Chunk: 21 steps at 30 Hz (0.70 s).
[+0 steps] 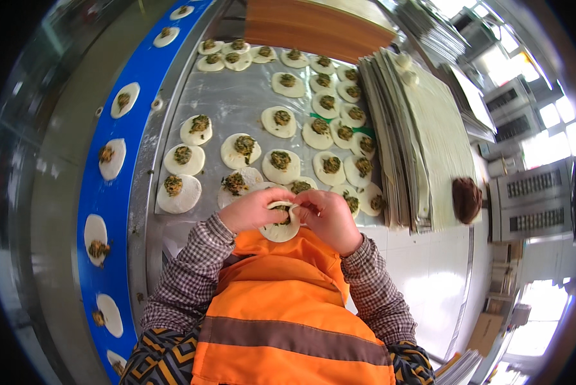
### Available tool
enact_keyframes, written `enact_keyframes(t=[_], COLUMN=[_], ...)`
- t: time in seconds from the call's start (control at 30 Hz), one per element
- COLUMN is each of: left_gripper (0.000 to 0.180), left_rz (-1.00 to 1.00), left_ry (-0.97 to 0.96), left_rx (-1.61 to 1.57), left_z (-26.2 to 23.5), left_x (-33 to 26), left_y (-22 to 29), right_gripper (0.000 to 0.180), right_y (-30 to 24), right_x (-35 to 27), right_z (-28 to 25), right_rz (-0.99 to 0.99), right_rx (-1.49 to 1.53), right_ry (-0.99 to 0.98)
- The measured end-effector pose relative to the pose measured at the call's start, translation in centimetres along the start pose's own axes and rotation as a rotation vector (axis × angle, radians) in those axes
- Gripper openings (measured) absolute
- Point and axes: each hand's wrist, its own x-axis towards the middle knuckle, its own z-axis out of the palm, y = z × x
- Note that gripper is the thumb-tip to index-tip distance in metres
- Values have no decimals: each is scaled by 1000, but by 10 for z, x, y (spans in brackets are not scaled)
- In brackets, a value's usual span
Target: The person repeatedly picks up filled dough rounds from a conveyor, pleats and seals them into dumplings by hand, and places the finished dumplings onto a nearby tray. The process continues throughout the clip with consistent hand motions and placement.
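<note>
Both my hands meet close to my chest around one round dough wrapper (280, 228) with dark green filling in its middle. My left hand (252, 209) pinches the wrapper's left edge, and my right hand (329, 218) pinches its top right edge. The wrapper is partly folded over the filling. Just beyond my hands, several flat wrappers topped with green filling (280, 160) lie spread on a metal table (236, 102).
A blue conveyor belt (118, 192) runs along the left, carrying several filled wrappers (112, 158). A tall stack of flat trays (416, 135) stands to the right of the table, with a dark round object (466, 199) beside it. My orange vest (288, 308) fills the lower middle.
</note>
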Motion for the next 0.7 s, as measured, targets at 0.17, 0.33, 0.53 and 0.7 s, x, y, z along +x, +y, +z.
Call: enact_keyframes(t=[0.17,0.33,0.53,0.7], left_gripper=[34,32,34,35], left_rz=[110,113,18,167], left_ry=[1,62,7,126], left_rx=[-313,80,194,80], left_z=[21,36,32,24], left_x=[-5,-25,-37,-40], left_y=[-8,-11,-8,-5], right_gripper=[8,19,12,13], right_y=[-3,-13,-14,-12], right_x=[-43,-71,-65,-49], right_z=[11,28,36,33], right_rz=[52,-67,-62,-188], right_rx=[321,-97,51,-49], right_ry=[247,342,290,237])
